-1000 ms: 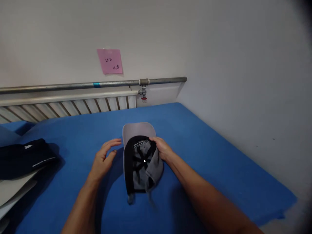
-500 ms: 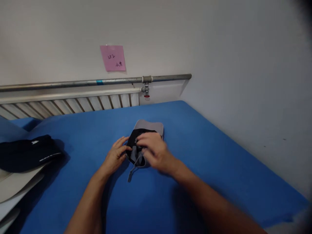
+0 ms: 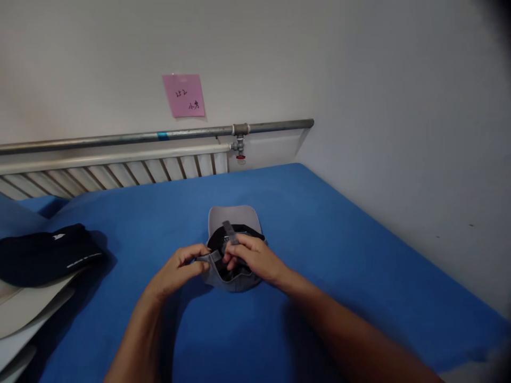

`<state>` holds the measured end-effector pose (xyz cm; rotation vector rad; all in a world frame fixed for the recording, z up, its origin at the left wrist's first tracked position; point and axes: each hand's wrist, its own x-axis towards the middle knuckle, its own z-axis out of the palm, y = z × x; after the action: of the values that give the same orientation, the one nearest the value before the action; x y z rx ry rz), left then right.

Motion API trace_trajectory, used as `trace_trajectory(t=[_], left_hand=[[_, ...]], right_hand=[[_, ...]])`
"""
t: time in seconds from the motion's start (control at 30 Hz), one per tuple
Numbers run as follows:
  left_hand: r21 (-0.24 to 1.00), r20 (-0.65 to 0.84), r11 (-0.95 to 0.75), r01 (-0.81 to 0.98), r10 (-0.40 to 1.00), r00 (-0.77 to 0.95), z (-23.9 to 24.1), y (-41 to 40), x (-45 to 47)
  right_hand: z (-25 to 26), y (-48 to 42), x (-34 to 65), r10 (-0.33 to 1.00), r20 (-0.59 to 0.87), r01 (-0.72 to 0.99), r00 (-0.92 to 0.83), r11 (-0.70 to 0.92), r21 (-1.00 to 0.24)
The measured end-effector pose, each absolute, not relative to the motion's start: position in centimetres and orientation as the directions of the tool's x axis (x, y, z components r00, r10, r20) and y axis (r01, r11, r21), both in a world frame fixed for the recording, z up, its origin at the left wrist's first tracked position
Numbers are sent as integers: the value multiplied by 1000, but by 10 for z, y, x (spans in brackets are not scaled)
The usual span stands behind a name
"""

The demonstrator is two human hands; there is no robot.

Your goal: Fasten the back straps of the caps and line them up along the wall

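Observation:
A grey cap (image 3: 233,217) with a black lining lies upside down on the blue surface (image 3: 319,239), brim pointing away from me. My left hand (image 3: 178,271) pinches the left end of the cap's grey back strap. My right hand (image 3: 251,258) pinches the other strap end, which sticks up above the fingers. Both hands meet over the cap's rear opening.
A black cap (image 3: 43,255) rests on white sheets (image 3: 27,306) at the left edge. Behind the surface runs a radiator (image 3: 112,173) under a metal pipe (image 3: 159,135) with a red-tipped valve (image 3: 240,151). A pink note (image 3: 183,96) is stuck on the wall. A wall borders the right side.
The cap was lying open with its crown spread towards me. Both hands have since folded the crown in and taken hold of the two strap ends at its rear.

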<state>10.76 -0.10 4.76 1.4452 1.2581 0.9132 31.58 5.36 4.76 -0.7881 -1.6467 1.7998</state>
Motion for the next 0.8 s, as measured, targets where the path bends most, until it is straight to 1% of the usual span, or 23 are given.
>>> trace_trajectory(t=[0.07,0.13,0.23,0.3,0.33,0.37,0.43,0.47,0.53,0.57,0.63,0.7,0.8], left_hand=[[974,-121,78,212,973,197,46,-1,109],[979,-132,98,177,972,196,45,-2,110],[985,-128,103,142,975,182,46,-2,112],[984,-129,100,148,971,200,46,-2,113],[983,-129,98,155,969,210,46,-2,113],[983,-127,93,161,969,214,45,-2,113],[983,-113,81,164,973,200,45,-2,114],[984,-107,77,162,977,187,45,-3,114],[985,-105,76,157,977,188,46,-4,114],[985,-108,77,152,972,207,47,-4,114],[989,-104,71,131,958,266,47,-4,113],[991,-97,66,112,949,300,47,-4,113],[990,-126,106,90,955,267,44,-3,113]], right_hand=[[40,56,311,813,-71,-115,-578,-168,-979],[35,60,309,847,-93,-183,-523,-218,-959],[33,64,311,850,-88,-284,-520,-269,-920],[34,67,314,846,-37,-340,-531,-253,-906],[34,67,315,854,-1,-342,-521,-210,-916],[33,68,317,865,41,-309,-501,-135,-942],[31,67,318,869,157,-128,-469,108,-986],[30,66,319,851,226,-8,-475,252,-968],[26,63,319,767,345,189,-541,511,-839],[25,61,319,716,385,243,-583,606,-758],[22,57,318,633,430,297,-644,725,-622],[20,54,316,581,453,318,-676,785,-532],[19,50,312,543,457,302,-705,812,-499]])
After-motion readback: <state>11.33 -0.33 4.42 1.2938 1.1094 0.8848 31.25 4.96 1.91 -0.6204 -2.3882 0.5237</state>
